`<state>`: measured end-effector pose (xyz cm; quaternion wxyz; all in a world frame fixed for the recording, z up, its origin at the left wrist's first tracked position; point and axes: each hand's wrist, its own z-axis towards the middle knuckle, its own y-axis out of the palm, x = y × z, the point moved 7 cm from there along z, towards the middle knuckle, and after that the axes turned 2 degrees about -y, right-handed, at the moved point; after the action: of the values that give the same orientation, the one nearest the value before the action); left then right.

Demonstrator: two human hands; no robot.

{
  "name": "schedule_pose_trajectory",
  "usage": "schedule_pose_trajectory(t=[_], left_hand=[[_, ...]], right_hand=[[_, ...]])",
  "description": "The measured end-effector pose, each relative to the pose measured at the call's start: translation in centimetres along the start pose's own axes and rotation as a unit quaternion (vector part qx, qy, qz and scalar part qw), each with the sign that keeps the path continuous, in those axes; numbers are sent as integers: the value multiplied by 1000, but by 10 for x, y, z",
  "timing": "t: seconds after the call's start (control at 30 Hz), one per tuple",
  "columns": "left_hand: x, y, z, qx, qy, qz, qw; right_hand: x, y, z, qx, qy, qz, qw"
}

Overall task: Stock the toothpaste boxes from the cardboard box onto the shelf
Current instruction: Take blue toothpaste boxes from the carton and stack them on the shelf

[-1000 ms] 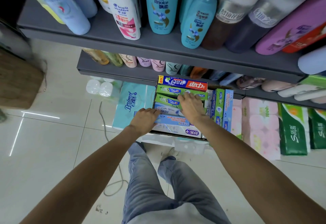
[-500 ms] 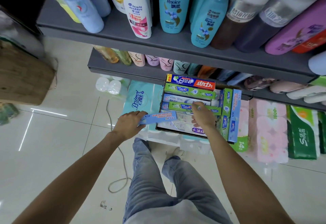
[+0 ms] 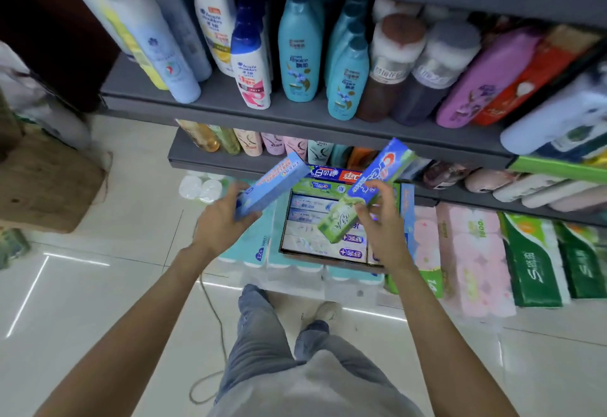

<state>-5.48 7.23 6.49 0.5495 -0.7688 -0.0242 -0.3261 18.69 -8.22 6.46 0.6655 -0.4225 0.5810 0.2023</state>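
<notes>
A: What does the left hand (image 3: 218,219) have?

B: Its fingers are wrapped round the near end of a light blue toothpaste box (image 3: 272,184). The box slants up and away from the grip, its far end toward the lower shelf (image 3: 210,162).

A: And the right hand (image 3: 382,226)?

B: It is clamped on a blue and green toothpaste box (image 3: 364,191), fingers pinching around its middle. The green end hangs below and left of the grip, over the cardboard box (image 3: 328,257); the blue end rises above and right of the grip, toward the edge of the upper shelf (image 3: 295,111).

A: Are the two held boxes touching?

B: No, they are apart, with the open carton showing between and beneath them.

A: What lies under the hands?

B: The cardboard box, packed with more toothpaste boxes lying flat in rows. A red and blue one (image 3: 335,174) sits at its far edge, just beyond both grips. The carton rests on packs of tissue rolls (image 3: 259,252).

A: And above the grips?

B: Shampoo bottles (image 3: 297,52) stand in a row on the upper shelf.
</notes>
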Motion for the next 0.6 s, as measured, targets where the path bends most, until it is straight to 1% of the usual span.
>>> schedule_pose_trajectory(t=[0.1, 0.2, 0.23, 0.3, 0.37, 0.43, 0.5, 0.57, 0.6], left_hand=[[19, -23, -6, 18, 7, -62, 998], [34, -62, -12, 61, 21, -116, 991], [38, -81, -11, 90, 34, -103, 990], [50, -124, -8, 166, 99, -16, 981], [67, -170, -3, 244, 183, 100, 947], [77, -216, 6, 303, 238, 181, 905], [86, -255, 16, 353, 289, 222, 862], [91, -285, 25, 394, 324, 243, 825], [94, -297, 29, 415, 330, 249, 810]], right_hand=[[-56, -7, 7, -71, -61, 41, 995], [-107, -12, 19, -91, -102, 58, 989], [-128, -14, 25, -93, -125, 45, 987], [-173, -18, 39, -83, -182, -4, 980], [-221, -22, 60, -62, -233, -51, 969], [-274, -24, 81, -35, -286, -90, 953], [-320, -23, 101, -12, -331, -156, 930], [-359, -17, 123, 17, -380, -252, 890], [-377, -12, 135, 29, -402, -281, 871]])
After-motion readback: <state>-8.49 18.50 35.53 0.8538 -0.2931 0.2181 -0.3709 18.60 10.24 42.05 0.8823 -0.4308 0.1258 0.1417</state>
